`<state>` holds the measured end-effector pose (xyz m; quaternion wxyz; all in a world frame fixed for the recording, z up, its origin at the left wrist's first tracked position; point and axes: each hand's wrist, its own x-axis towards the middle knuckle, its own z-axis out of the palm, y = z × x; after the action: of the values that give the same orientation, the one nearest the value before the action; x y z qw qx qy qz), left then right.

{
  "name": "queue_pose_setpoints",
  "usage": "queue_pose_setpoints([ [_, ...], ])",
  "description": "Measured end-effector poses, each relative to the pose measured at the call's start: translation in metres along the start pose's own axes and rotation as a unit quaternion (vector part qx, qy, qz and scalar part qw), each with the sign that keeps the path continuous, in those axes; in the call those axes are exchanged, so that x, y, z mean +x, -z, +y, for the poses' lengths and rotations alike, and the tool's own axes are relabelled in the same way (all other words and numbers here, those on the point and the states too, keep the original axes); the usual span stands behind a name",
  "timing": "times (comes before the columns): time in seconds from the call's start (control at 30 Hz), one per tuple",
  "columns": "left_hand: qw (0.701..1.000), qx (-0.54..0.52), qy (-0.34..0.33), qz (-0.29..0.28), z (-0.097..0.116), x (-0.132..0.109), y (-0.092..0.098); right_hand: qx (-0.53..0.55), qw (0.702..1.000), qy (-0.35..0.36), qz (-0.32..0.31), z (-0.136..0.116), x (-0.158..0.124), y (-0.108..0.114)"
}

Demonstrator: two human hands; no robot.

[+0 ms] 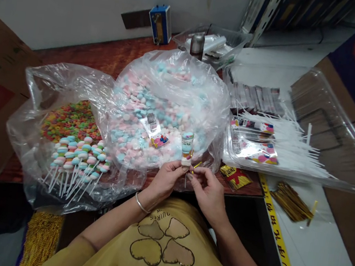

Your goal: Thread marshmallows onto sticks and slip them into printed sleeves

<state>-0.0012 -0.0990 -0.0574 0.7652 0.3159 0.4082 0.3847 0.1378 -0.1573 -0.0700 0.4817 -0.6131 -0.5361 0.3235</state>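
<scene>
My left hand [165, 180] is closed round the stick end of a candy skewer [187, 147] wrapped in a small clear bag, held upright in front of me. My right hand [208, 189] pinches a thin gold twist tie [196, 166] at the neck of that bag, right beside the left fingers. Behind the hands lies a big clear bag of pink and blue candies [153, 116]. To the left, a second clear bag [37, 101] holds colourful ring candies and a pile of finished candy skewers [79, 159] on white sticks.
A clear tray [344, 129] at the right holds white sticks [287, 143] and printed small bags [254, 145]. Gold twist ties [291, 202] lie on the white surface. A pack of ties [235, 177] sits near my right hand. A blue box [160, 24] stands by the wall. Cardboard boxes flank both sides.
</scene>
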Motion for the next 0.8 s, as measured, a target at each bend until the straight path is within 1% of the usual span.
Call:
queue_pose_setpoints([
  [0.07,1.0,0.014,-0.01,-0.004,0.0,-0.001,0.001,0.021,1.0,-0.019,-0.007,-0.003,0.002,-0.003],
  [0.17,0.999,0.038,-0.024,-0.006,0.002,-0.002,0.005,0.039,0.999,-0.01,-0.015,-0.003,0.005,-0.004],
  [0.33,0.996,0.08,-0.03,0.0,0.002,-0.005,0.005,0.057,0.998,-0.029,0.003,-0.003,0.005,-0.009],
  [0.47,0.991,0.13,-0.043,0.005,0.005,-0.007,0.004,0.026,0.999,0.025,0.029,-0.001,0.005,-0.01],
  [0.53,0.983,0.172,-0.053,0.014,0.01,-0.007,0.007,0.024,0.996,0.037,0.078,-0.001,0.004,-0.004],
  [0.57,0.975,0.212,-0.068,0.022,0.014,-0.007,0.009,0.027,0.992,0.041,0.114,-0.001,0.003,-0.001],
  [0.6,0.959,0.264,-0.094,0.031,0.017,-0.007,0.011,0.031,0.987,0.05,0.147,-0.003,0.001,0.001],
  [0.63,0.937,0.323,-0.13,0.04,0.021,-0.007,0.013,0.039,0.983,0.064,0.165,-0.006,0.0,0.003],
  [0.67,0.907,0.38,-0.174,0.05,0.024,-0.007,0.014,0.052,0.983,0.081,0.157,-0.009,-0.002,0.004],
  [0.7,0.874,0.43,-0.219,0.056,0.027,-0.007,0.015,0.069,0.986,0.095,0.122,-0.012,-0.003,0.003],
  [0.73,0.841,0.471,-0.258,0.058,0.029,-0.007,0.015,0.089,0.988,0.1,0.071,-0.016,-0.003,0.0],
  [0.8,0.79,0.527,-0.309,0.059,0.031,-0.009,0.015,0.135,0.988,0.075,-0.024,-0.021,-0.001,-0.01],
])
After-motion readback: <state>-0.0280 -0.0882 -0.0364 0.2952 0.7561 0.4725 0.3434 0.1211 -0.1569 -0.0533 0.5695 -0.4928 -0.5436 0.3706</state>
